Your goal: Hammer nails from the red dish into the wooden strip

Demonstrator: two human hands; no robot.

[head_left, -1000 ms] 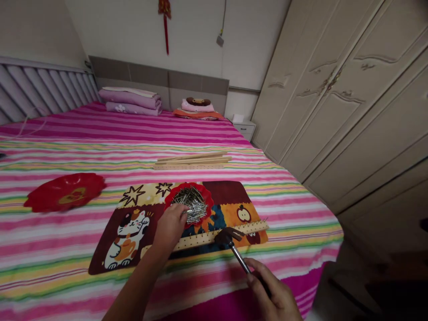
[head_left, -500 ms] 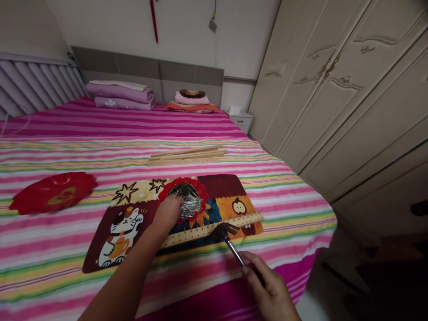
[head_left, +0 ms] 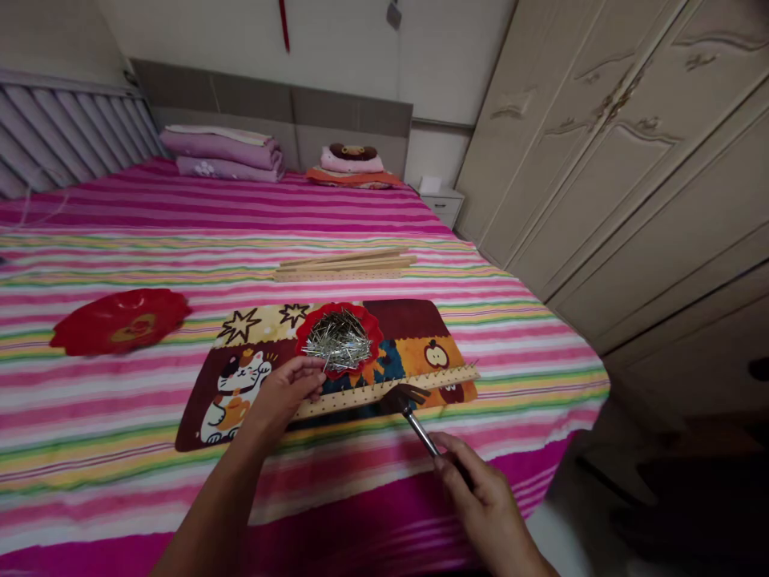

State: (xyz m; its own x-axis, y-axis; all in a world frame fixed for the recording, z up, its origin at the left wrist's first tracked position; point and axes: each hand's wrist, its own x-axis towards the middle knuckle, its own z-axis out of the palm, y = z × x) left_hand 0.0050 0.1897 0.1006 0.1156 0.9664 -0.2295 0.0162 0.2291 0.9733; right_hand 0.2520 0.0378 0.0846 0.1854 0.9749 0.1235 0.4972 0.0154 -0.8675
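Observation:
My left hand (head_left: 291, 391) is beside the near left rim of a red scalloped bowl (head_left: 377, 330). Its thumb and forefinger pinch what looks like a thin nail (head_left: 326, 365). Loose metal nails (head_left: 340, 340) fill the bowl. Below it lies a long wooden strip (head_left: 366, 394) with a row of small holes and nails standing up along it; my left fingers cover part of its left end. My right hand (head_left: 481, 493) is closed around the handle of a claw hammer (head_left: 414, 417), whose dark head is over the strip's near edge.
A patterned mat (head_left: 405, 316) lies under the bowl and strip on the striped bedspread (head_left: 120, 433). Several wooden strips (head_left: 345, 264) lie behind the mat. A red plate (head_left: 123, 320) is at the left, folded bedding (head_left: 228, 156) at the headboard, a wardrobe (head_left: 577, 160) at the right.
My left hand has come out of the nails, moving toward me to the bowl's near left side with a nail in its fingertips. My right hand still holds the hammer. The view has shifted slightly.

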